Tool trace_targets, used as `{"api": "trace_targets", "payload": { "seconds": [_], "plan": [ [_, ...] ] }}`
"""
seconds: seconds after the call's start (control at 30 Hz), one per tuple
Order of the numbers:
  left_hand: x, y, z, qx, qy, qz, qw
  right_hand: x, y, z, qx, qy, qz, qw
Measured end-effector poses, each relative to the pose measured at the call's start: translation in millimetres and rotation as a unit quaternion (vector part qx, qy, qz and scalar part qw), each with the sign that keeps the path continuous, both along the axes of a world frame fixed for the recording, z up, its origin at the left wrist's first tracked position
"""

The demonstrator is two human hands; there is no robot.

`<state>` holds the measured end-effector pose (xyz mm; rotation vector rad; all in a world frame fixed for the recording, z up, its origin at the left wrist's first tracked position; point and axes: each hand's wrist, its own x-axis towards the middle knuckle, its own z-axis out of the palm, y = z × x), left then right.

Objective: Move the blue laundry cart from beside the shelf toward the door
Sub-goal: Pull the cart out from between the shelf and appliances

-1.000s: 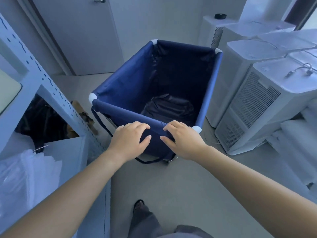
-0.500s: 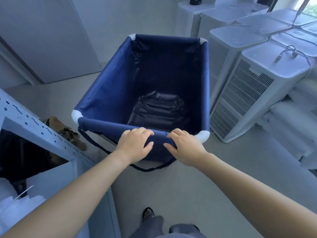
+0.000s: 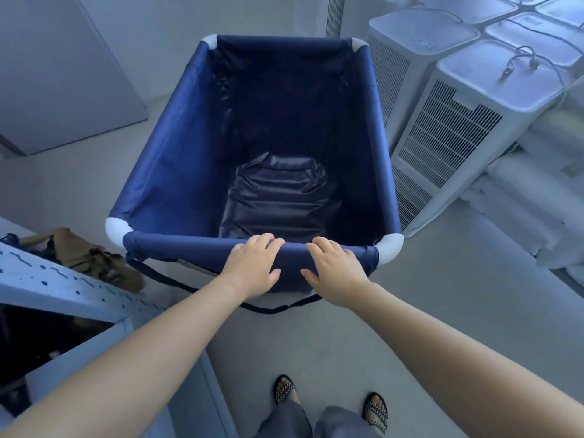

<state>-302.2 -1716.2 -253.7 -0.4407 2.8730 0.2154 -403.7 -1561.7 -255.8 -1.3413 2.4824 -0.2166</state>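
Far to the left of the left hand, a grey door fills the upper corner. Below it and nearer the person, a perforated metal shelf cuts across the lower left, with a crumpled brown bag lying on the floor just beyond its rail. A dark strap hangs from the cart's near side and loops under both wrists.

The left hand rests palm down on the near rail of the blue laundry cart, its fingers curled over the top of the fabric-wrapped bar and the thumb spread along the near face, so it grips the rail. Just to its right, with a short stretch of bare rail between them, the right hand holds the same bar the same way, close to the white corner cap.

Ahead of both hands the cart stands on the pale floor, open at the top, with a dark plastic bag lying at its bottom.

To the right of the right hand, white vented appliances stand in a row touching or nearly touching the cart's right side, a cable coiled on the nearest one's top. Below the hands, two sandalled feet show on the floor.
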Motion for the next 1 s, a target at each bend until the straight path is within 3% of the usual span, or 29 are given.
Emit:
{"api": "trace_targets", "payload": {
  "seconds": [0.4, 1.0],
  "plan": [
    [-5.0, -43.8, -44.5, -0.014, -0.039, 0.027, 0.999, -12.2, -32.2, -43.4, 0.091, 0.033, -0.028, 0.995],
    [-15.3, -28.4, -54.5, -0.1, -0.064, 0.053, 0.992, -36.7, -18.8, -57.2, 0.063, 0.018, 0.017, 0.998]
  ]
}}
